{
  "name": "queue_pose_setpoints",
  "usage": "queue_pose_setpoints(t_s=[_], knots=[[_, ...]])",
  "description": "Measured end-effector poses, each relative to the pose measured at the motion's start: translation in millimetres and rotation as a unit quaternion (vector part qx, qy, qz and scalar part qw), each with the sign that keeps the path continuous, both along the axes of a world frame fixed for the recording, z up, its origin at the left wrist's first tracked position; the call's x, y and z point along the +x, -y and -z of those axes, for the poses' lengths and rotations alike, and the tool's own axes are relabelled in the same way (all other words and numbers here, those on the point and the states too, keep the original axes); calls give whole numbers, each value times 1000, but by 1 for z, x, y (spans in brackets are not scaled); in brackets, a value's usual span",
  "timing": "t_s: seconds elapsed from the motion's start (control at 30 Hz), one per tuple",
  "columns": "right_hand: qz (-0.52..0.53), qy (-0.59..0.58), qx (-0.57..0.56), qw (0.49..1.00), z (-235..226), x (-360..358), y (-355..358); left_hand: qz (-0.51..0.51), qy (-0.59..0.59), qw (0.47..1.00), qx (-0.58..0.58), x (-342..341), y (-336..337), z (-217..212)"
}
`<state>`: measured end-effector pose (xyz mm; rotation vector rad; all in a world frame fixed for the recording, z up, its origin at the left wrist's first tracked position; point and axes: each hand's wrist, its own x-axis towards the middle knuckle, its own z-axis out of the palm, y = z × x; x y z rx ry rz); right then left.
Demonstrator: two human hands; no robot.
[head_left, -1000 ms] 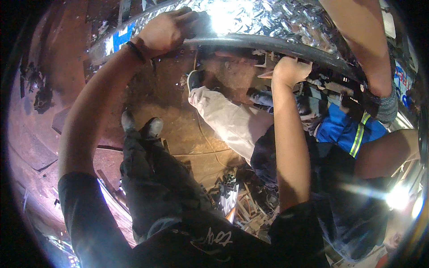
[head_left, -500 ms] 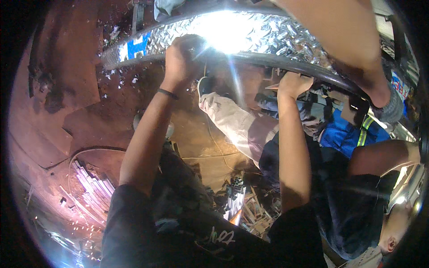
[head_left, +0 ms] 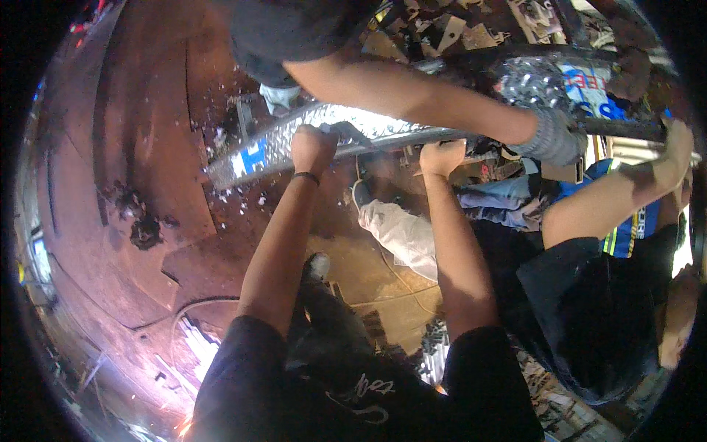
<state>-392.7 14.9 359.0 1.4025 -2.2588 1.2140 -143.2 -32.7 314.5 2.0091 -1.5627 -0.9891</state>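
A long tread-plate metal panel [head_left: 330, 116] with dark tubular edges stretches from the centre left to the upper right, catching a bright glare. My left hand [head_left: 314, 153], a dark band on its wrist, is closed at the panel's near edge, left of the middle. Farther right, my right hand [head_left: 443, 157] is closed at the same near edge, its fingertips partly hidden. A co-worker's grey-gloved hand [head_left: 558, 136] reaches across the panel from the far side onto the near tube. Another co-worker's bare hand [head_left: 677, 151] is at the tube's right end.
Flat brown metal sheets [head_left: 140, 88] cover the ground at left. Metal scraps [head_left: 449, 33] lie beyond the panel. Light trouser legs [head_left: 398, 232] show beneath it. A hose [head_left: 202, 300] curves at lower left, near silvery bars [head_left: 199, 346] and sparks. A co-worker in dark clothes [head_left: 589, 317] is close on my right.
The panel now sits lower and slants up to the right in view. The far co-worker's arm now crosses over it, and the right-hand co-worker's hand has come to its right end.
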Motion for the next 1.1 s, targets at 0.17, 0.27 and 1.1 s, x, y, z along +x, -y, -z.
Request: queue_pose_setpoints(t_s=[0.17, 0.27, 1.1], knots=[[-6, 25, 4, 1000, 3, -6, 3, 64, -9, 997, -48, 10, 11, 35], [20, 3, 27, 999, 9, -10, 0, 44, -42, 997, -47, 0, 4, 16], [-37, -12, 23, 999, 8, -12, 1, 159, 9, 978, -134, 20, -61, 46]])
